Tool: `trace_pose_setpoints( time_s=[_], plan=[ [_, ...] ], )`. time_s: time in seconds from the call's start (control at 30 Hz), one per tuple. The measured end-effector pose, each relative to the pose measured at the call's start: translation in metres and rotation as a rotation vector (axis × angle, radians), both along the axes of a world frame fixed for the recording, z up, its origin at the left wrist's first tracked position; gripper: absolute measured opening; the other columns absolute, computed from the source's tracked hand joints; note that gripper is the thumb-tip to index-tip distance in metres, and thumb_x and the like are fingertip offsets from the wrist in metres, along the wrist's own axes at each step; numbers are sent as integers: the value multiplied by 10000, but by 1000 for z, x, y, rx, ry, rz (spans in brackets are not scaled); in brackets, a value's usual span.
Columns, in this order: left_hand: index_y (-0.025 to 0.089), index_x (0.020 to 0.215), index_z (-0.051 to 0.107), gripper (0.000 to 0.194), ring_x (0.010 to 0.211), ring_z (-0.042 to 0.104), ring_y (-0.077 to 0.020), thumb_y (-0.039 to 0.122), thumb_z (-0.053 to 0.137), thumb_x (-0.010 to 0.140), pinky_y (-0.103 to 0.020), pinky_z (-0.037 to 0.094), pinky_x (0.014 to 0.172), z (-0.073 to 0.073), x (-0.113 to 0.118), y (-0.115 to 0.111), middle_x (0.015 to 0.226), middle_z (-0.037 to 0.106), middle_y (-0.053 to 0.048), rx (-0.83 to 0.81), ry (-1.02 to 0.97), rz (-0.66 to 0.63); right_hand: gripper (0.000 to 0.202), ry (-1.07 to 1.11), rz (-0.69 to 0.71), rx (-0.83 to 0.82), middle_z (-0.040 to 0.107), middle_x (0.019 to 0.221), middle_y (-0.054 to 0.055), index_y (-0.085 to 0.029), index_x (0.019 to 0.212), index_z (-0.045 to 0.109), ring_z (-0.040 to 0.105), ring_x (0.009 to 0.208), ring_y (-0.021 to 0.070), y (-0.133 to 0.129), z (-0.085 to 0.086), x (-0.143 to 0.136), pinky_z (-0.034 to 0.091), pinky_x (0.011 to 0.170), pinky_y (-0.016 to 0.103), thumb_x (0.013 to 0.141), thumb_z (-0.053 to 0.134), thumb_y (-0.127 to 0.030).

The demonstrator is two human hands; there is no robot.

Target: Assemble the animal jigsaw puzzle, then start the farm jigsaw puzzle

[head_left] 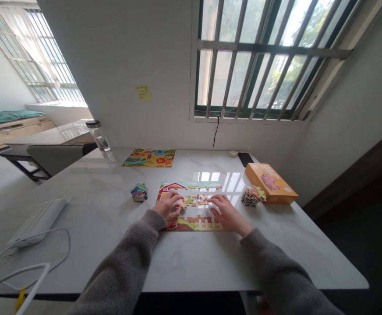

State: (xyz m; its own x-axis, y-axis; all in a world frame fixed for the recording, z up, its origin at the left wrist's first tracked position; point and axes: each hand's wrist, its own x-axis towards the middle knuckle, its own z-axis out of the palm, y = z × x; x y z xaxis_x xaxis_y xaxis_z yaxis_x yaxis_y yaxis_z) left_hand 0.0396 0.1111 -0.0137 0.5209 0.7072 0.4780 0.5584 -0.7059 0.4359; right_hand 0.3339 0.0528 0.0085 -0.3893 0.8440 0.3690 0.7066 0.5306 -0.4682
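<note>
A partly assembled jigsaw puzzle [207, 224] lies on the white marble-look table, with a red barn at its upper left and a fence along its lower edge. My left hand [168, 206] curls over its left side, fingers closed on a pale pink puzzle piece [180, 204]. Inside the frame of joined pieces lies a short run of green and yellow pieces [191, 201]. My right hand [226, 212] rests at the right side, fingers spread, fingertips at the edge of a reddish piece [203, 199]. Whether they press on it is too small to tell.
Stacks of loose pieces stand at left [139, 192] and right [252, 196]. Beyond are an animal picture sheet [151, 158], an orange box [271, 183], a black phone [245, 159] and a clear bottle [100, 139]. A white power strip [41, 221] with cables lies left.
</note>
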Motion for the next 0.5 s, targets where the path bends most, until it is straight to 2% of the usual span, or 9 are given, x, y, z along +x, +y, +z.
trace_pose_setpoints(
  time_s=[0.2,0.33,0.5],
  plan=[
    [192,1102,639,285,1087,591,-254,201,591,821,-397,514,964,5,-1,-2,1115,568,-99,15,-101,20,263,-168,115,61,649,1151,122,-177,1190,634,518,1102,273,24,14,-39,444,991,437,936,564,-188],
    [195,1071,634,244,1048,593,-247,218,596,831,-394,519,948,3,-4,0,1091,562,-94,-5,-90,90,264,-261,91,25,642,1134,126,-187,1163,649,507,1083,278,39,13,-60,423,972,423,898,641,-193],
    [193,1030,636,190,1010,594,-242,249,592,854,-393,529,916,-3,-7,5,1067,554,-86,-10,-129,164,344,-344,84,-39,610,1087,123,-187,1175,645,491,1044,285,54,10,-66,411,938,416,837,703,-208]
  ],
)
